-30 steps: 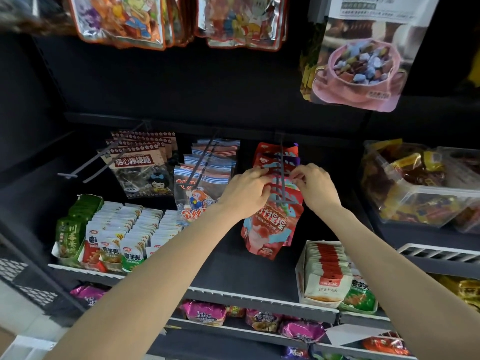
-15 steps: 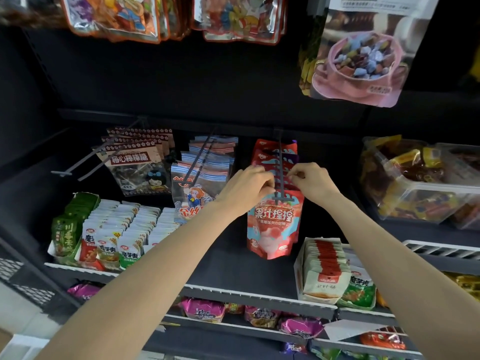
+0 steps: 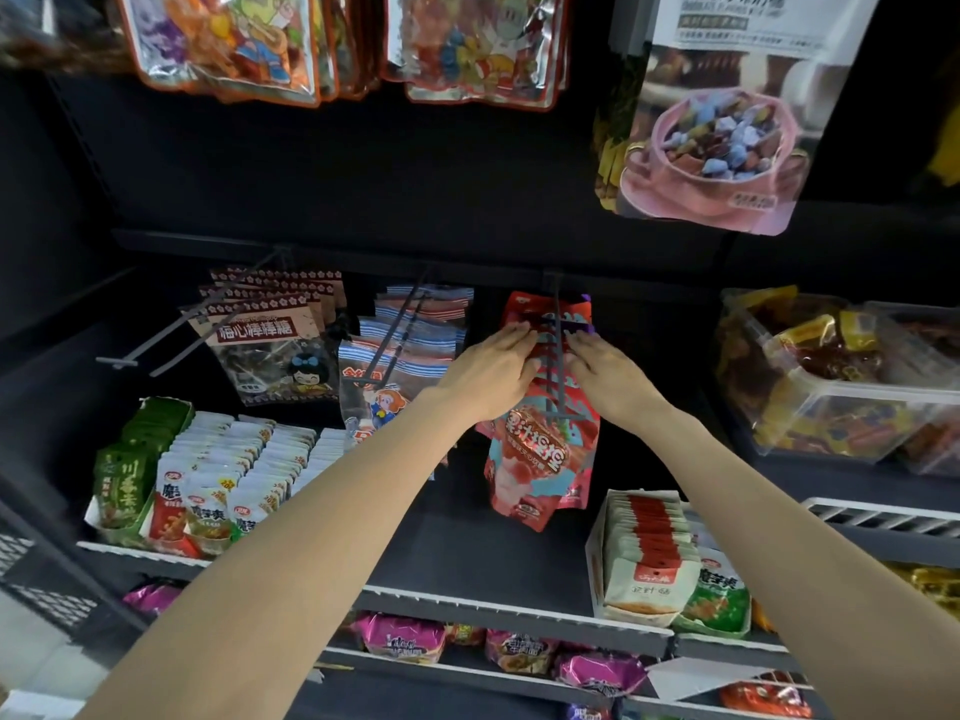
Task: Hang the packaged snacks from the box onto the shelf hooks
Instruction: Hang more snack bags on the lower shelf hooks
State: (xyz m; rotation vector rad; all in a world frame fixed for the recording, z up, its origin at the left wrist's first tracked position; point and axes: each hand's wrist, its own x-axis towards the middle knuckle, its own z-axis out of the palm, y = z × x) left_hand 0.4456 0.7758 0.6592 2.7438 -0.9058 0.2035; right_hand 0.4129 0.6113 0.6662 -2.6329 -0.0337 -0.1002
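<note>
A red snack packet (image 3: 540, 459) hangs at the front of a dark double shelf hook (image 3: 557, 356), with more red packets (image 3: 524, 309) behind it on the same hook. My left hand (image 3: 488, 371) lies to the left of the hook with straight fingers pressing the packets' top edges. On the hook's right side my right hand (image 3: 608, 371) does the same, fingers extended against the packet tops. The box is not in view.
Blue-striped packets (image 3: 410, 350) and brown candy packets (image 3: 270, 335) hang on hooks to the left. White sachets (image 3: 223, 475) fill a tray below. A boxed stack (image 3: 649, 553) stands lower right, a clear bin (image 3: 841, 387) at the right, large bags (image 3: 711, 132) above.
Both hands have slid further back along the hook, from pinching the front packet's top to pressing with straight fingers. The front red packet now hangs straight instead of tilted.
</note>
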